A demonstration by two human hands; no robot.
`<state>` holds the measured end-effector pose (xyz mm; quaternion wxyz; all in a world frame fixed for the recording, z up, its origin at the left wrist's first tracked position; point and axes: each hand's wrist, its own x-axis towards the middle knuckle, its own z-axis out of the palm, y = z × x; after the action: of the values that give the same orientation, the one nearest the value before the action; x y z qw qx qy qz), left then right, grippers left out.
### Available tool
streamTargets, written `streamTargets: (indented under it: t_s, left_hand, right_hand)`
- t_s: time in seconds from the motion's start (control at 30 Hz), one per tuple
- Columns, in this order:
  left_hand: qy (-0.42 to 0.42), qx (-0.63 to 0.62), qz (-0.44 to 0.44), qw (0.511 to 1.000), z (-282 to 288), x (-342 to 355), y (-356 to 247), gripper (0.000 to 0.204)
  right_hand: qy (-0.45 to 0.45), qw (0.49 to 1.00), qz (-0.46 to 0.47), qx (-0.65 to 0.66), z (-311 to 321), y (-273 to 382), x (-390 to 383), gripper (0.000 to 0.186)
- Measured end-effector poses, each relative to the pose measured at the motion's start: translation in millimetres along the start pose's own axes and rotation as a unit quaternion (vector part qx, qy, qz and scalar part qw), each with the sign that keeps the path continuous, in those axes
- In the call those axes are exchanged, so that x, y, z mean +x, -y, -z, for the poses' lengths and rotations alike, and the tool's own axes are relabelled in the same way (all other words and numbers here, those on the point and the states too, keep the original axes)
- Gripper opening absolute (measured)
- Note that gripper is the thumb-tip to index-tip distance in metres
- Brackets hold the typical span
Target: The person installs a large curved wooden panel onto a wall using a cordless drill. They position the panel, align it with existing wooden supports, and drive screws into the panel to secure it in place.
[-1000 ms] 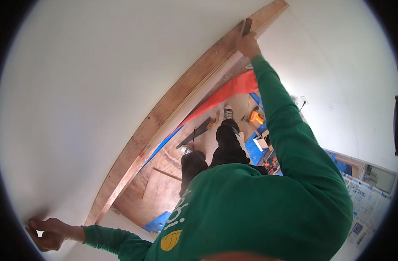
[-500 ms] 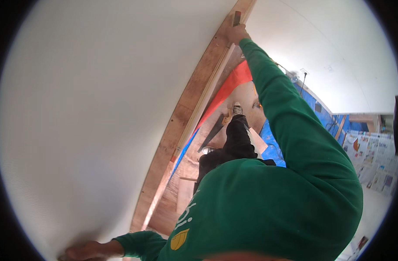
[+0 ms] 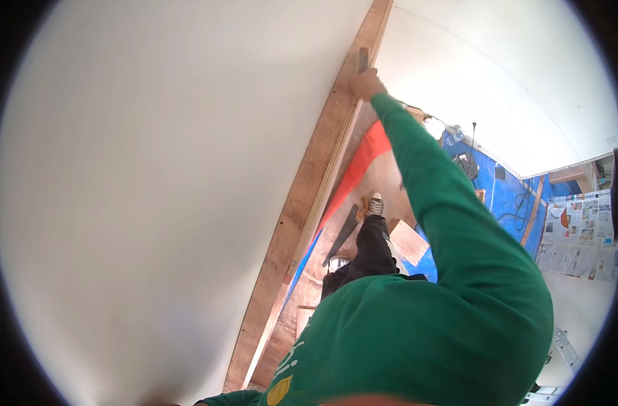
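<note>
My right hand (image 3: 367, 84) is closed around a short dark tool with a reddish end (image 3: 363, 61), whose exact kind I cannot make out. The hand is at the long brown wooden strip (image 3: 302, 186) that runs along the edge of a big white panel (image 3: 160, 176). Only a blurred bit of my left hand (image 3: 161, 401) shows at the lower edge, by the white panel; its fingers are cut off from view.
Below the strip, a handsaw (image 3: 341, 235) lies on the wooden floor beside my shoes (image 3: 375, 204). Red sheeting (image 3: 360, 159) and blue sheeting (image 3: 508, 203) cover parts of the floor. A wooden block (image 3: 409, 241) stands near my leg. Newspaper sheets (image 3: 579, 233) are at the right.
My right hand, still on the dark tool, sits lower in the picture along the strip. My left hand has slid mostly out of the lower edge. The whole view has shifted a little.
</note>
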<state>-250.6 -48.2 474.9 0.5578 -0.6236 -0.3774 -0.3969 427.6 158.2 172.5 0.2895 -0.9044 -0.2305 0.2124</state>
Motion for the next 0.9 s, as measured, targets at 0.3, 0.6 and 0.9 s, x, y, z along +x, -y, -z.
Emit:
streamTargets:
  t_s: [0.3,0.6,0.9]
  left_hand:
    - [0.002,0.033,-0.010,0.999,4,-5,7,0.047]
    - [0.009,0.043,-0.014,0.999,-3,-2,10,0.048]
    - [0.002,0.048,-0.017,0.999,1,1,7,0.049]
  right_hand:
    - [-0.020,1.000,0.006,-0.018,-3,-3,51,0.078]
    - [-0.003,0.984,0.164,-0.068,-89,-73,-69,0.060]
    - [0.009,0.997,0.004,0.077,3,-9,60,0.090]
